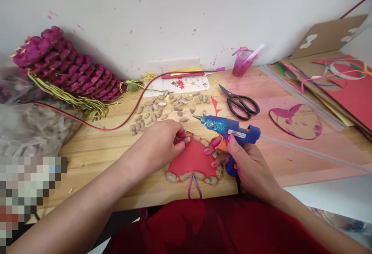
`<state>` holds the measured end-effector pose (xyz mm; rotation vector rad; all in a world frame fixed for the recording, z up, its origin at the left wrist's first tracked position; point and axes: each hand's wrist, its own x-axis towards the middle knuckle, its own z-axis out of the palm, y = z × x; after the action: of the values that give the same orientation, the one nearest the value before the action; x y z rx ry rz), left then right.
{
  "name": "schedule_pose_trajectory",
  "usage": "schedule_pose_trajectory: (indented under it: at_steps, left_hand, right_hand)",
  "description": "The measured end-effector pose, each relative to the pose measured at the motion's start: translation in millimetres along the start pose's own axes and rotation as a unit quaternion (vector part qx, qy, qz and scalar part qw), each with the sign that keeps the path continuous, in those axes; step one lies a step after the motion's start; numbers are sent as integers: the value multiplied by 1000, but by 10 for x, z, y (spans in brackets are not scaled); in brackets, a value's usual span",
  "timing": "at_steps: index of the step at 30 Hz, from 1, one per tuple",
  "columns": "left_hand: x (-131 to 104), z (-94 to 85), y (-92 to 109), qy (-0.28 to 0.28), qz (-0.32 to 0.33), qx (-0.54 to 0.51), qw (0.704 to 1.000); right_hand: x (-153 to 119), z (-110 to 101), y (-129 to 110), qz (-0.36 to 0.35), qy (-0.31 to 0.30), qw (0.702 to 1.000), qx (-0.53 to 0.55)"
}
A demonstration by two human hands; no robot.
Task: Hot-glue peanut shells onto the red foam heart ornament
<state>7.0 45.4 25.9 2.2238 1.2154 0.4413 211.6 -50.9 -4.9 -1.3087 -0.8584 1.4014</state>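
My right hand (244,161) is wrapped round a blue hot glue gun (221,126) with an orange trigger. Its metal nozzle points left, over the table. In front of me lies a red heart-shaped piece (192,159) with peanuts in their shells lined along its rim and a purple cord loop (194,187) at the near edge. My left hand (168,139) is at the heart's far left edge, thumb and fingertips pinched on a peanut (187,139). The fingers partly hide that peanut. Beyond the hand, several loose peanuts (157,108) are scattered on the wooden table (128,176).
Black-handled scissors (241,102) lie behind the glue gun, beside red scraps (215,106). A stained cardboard heart (296,122) is to the right. A pink cup (243,63) stands by the wall. A red-black cable (128,120) crosses the left; a magenta strung bundle (72,68) leans there.
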Motion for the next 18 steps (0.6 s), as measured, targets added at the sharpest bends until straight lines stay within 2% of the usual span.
schedule_pose_trajectory:
  at_steps: [5,11,18]
  left_hand:
    - [2,27,81,-13,6,71,997]
    - [18,-13,175,-83,-24,190,978]
    - [36,-1,209,-90,-22,230,969]
  right_hand:
    - [13,-38,33,18,-9,1000,4]
    - [1,-47,-20,24,-16,1000,-5]
    - [6,-40,-8,27,-7,1000,4]
